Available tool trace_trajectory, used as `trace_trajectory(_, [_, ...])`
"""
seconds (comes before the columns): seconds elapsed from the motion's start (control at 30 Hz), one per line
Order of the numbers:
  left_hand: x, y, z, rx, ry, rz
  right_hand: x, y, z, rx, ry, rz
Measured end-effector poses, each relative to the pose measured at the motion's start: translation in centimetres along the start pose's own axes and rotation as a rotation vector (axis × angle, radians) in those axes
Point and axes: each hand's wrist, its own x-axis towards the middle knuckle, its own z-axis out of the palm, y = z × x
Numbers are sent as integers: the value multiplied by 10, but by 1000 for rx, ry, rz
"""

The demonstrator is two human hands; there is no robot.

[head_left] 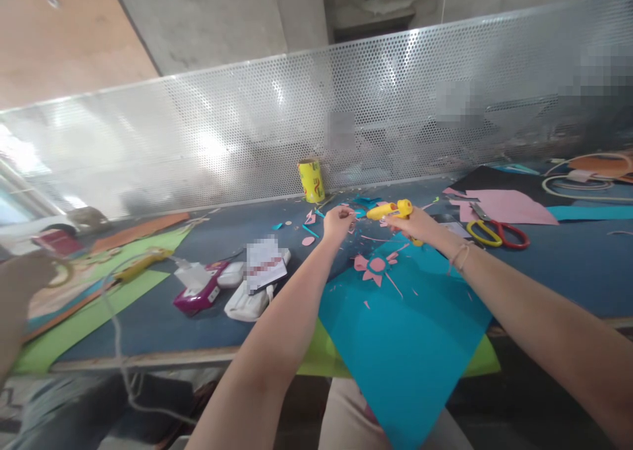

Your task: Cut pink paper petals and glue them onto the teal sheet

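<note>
My right hand (406, 222) is wrapped round a yellow glue gun (388, 210), its nozzle pointing left. Just left of the nozzle, the fingers of my left hand (339, 222) are pinched together; what is between them is too small to make out. Below both hands lies a large blue sheet (410, 331), its near corner hanging past the table edge. On the sheet is a flower shape of pink pieces (377, 264) around a blue centre gap. Small pink and blue scraps (309, 229) are scattered by my left hand.
Scissors with yellow and red handles (499, 233) lie at right beside pink paper (514, 206). A yellow tape roll (310, 181) stands near the perforated metal screen (237, 127). At left are a purple tissue pack (198, 295), a white power strip (250, 301) and another person's arm (22, 291).
</note>
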Motion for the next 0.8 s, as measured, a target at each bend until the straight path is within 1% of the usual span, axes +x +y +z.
trace_trajectory(0.17, [0,-3,-1,8,-38,42,1,2,0,113,-44,34])
trace_trajectory(0.27, [0,-4,-1,21,-53,67,2,4,1,143,-39,44])
trace_trajectory(0.37, [-1,-3,0,40,-38,56,1,5,1,143,-23,48])
trace_trajectory(0.47, [-1,-2,0,45,-18,42,0,2,-1,137,-30,92])
trace_trajectory(0.53, [-1,-1,0,37,-15,46,-1,0,-2,91,-35,112])
trace_trajectory(0.7, [-3,2,0,51,-7,52,-3,-6,-4,-183,-85,27])
trace_trajectory(0.8, [-3,3,0,56,-1,51,-2,-8,-4,-240,-77,41])
